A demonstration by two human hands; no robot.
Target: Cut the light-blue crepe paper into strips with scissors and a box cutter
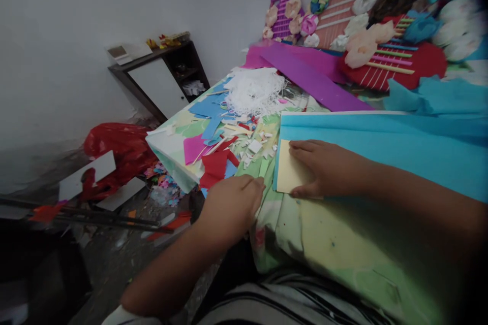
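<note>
My right hand (324, 166) lies with fingers spread on a pale yellow rectangle of card or paper (286, 165), thumb at its near edge and fingertips at its far edge. Under the yellow piece is a large turquoise sheet (389, 150), at the sheet's left end. My left hand (234, 203) is at the table's near left edge, left of the yellow piece and apart from it. Its fingers are curled together, and whatever may be in them is hidden. Just beyond it lie red scraps (217, 168) and small white cut bits (254, 146).
A green patterned cloth (328, 233) covers the table. Farther back are tangled white strands (254, 89), blue scraps (211, 109) and a purple strip (312, 78). Paper-flower decorations (366, 0) stand against the wall. Left are a cabinet (156, 86) and red plastic (118, 147) on the littered floor.
</note>
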